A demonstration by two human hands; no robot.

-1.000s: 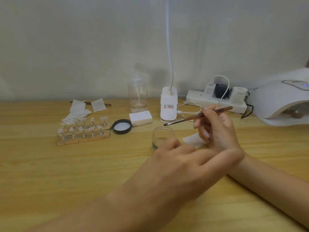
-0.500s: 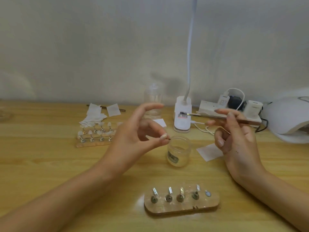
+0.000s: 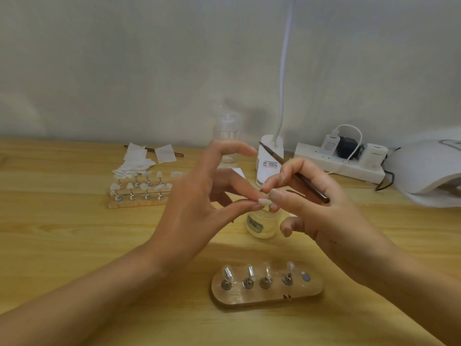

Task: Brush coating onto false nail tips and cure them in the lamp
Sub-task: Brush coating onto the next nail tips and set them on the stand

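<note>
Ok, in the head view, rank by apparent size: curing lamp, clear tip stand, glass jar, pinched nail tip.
Tied: curing lamp and clear tip stand look about alike; the lamp is farther and cropped by the frame, so no ranking.
Then: glass jar, partly hidden.
Smallest: nail tip, pinched by the left hand.

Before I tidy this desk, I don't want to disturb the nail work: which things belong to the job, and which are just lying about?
In the job: nail tip pinched by left hand; brush in right hand; jar; near stand; far stand of tips; curing lamp.

Lying about: wipes; bottle; power strip; desk light; spare brush.
</note>
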